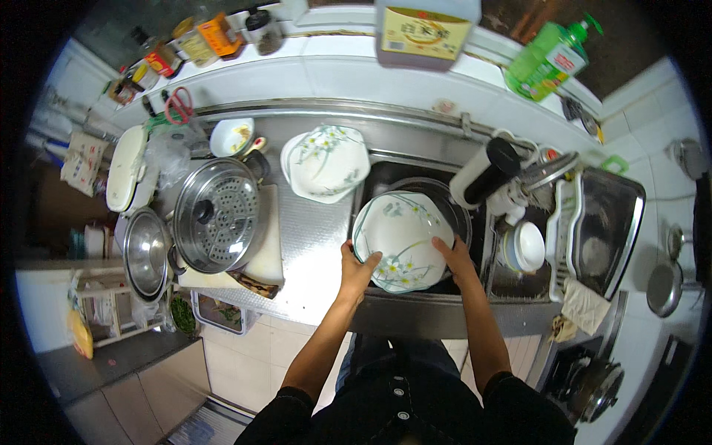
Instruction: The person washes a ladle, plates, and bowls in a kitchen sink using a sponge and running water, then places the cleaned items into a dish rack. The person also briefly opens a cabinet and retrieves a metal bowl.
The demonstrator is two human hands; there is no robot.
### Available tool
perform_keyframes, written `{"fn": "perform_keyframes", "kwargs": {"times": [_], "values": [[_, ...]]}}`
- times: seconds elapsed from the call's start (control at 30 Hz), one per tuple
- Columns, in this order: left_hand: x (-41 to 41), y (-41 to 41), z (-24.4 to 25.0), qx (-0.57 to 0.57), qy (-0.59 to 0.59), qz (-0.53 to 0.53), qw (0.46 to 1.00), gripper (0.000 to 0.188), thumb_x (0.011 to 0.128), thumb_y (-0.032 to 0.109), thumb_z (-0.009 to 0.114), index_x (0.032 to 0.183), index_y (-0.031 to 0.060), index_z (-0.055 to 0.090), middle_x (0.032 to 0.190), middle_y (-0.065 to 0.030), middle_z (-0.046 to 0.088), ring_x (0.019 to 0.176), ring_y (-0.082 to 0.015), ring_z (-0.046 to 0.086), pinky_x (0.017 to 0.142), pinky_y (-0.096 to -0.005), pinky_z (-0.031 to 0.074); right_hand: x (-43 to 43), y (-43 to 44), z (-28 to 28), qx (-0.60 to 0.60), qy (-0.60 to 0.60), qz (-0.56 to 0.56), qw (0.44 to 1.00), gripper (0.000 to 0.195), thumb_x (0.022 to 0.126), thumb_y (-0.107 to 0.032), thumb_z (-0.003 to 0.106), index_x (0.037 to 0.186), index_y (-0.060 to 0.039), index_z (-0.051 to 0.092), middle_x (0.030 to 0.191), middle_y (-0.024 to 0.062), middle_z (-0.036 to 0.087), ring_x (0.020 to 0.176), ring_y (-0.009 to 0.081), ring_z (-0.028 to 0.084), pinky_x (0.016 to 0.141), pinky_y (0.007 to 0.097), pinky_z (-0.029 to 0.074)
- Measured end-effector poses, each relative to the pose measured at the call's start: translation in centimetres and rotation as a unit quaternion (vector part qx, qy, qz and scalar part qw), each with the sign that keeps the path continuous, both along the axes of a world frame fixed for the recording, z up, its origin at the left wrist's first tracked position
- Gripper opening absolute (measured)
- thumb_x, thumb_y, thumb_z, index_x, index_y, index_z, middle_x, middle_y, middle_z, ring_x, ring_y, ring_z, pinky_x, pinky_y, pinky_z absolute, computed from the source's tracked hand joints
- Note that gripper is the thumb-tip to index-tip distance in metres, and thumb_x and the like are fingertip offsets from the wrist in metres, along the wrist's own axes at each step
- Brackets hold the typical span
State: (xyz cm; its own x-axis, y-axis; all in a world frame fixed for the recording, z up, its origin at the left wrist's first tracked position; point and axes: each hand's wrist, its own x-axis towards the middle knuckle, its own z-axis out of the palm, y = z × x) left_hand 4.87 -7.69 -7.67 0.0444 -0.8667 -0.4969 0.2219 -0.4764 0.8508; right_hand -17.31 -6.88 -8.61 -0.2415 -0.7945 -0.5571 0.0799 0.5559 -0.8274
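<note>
Both hands grip a white plate [403, 233] with a green floral pattern and a wavy rim, held over the dark sink basin [384, 172]. My left hand [356, 270] has the plate's lower left edge, thumb on top. On its right side, my right hand [455, 257] holds the rim with the thumb over the face. Beneath the plate, a round dark pan or basin [464, 214] shows only in part. Left of the sink, matching floral plates [328, 167] rest stacked on the steel counter [311, 245].
A lidded steamer pot [217, 217] and a cleaver's wooden handle [255, 285] are at a cutting board [270, 239]. White bowls [528, 246] sit in the right basin beside a dish rack [564, 239]. A dark-topped cylinder [484, 172] stands near the faucet. Bottles, including green dish soap [548, 61], line the sill.
</note>
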Motion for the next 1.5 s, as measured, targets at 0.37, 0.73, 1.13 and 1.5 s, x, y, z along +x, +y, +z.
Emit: {"fn": "perform_keyframes", "kwargs": {"times": [0.37, 0.73, 1.13, 1.5], "values": [[-6.4, -1.7, -11.9, 0.284, -0.001, -0.023, 0.958, 0.063, 0.071, 0.006, 0.064, 0.124, 0.0000, 0.031, 0.118, -0.0157, 0.046, 0.109, -0.0289, 0.044, 0.088, -0.0387, 0.035, -7.7, -0.7, -10.7, 0.065, 0.098, 0.048, 0.992, 0.071, 0.067, -0.036, 0.069, 0.113, 0.0109, 0.042, 0.111, 0.0240, 0.050, 0.099, 0.0288, 0.052, 0.079, 0.0349, 0.043], [-6.9, -6.6, -22.4, 0.351, -0.085, -0.065, 0.930, 0.056, 0.071, 0.018, 0.065, 0.119, -0.0020, 0.042, 0.118, -0.0151, 0.045, 0.068, -0.0177, 0.047, 0.044, -0.0318, 0.035, -9.0, -6.2, -20.2, 0.184, 0.111, 0.111, 0.970, 0.083, 0.069, -0.035, 0.066, 0.128, 0.0062, 0.025, 0.130, 0.0254, 0.031, 0.120, 0.0307, 0.033, 0.094, 0.0361, 0.034], [-5.0, -5.2, -30.4, 0.251, -0.040, 0.011, 0.967, 0.037, 0.076, 0.011, 0.052, 0.111, 0.0068, 0.043, 0.106, -0.0119, 0.051, 0.080, -0.0205, 0.052, 0.064, -0.0393, 0.042, -6.0, -6.9, -18.7, 0.073, 0.171, 0.186, 0.965, 0.059, 0.066, -0.017, 0.066, 0.116, 0.0014, 0.043, 0.118, 0.0196, 0.048, 0.106, 0.0299, 0.048, 0.086, 0.0332, 0.040], [-3.3, -4.8, -8.1, 0.148, 0.112, 0.102, 0.977, 0.056, 0.076, 0.014, 0.059, 0.124, 0.0061, 0.032, 0.114, -0.0075, 0.045, 0.101, -0.0184, 0.043, 0.084, -0.0340, 0.034, -0.1, -7.5, -13.1, -0.096, 0.385, 0.180, 0.900, 0.054, 0.074, -0.030, 0.059, 0.115, 0.0032, 0.043, 0.110, 0.0241, 0.048, 0.104, 0.0364, 0.046, 0.087, 0.0420, 0.038]]}}
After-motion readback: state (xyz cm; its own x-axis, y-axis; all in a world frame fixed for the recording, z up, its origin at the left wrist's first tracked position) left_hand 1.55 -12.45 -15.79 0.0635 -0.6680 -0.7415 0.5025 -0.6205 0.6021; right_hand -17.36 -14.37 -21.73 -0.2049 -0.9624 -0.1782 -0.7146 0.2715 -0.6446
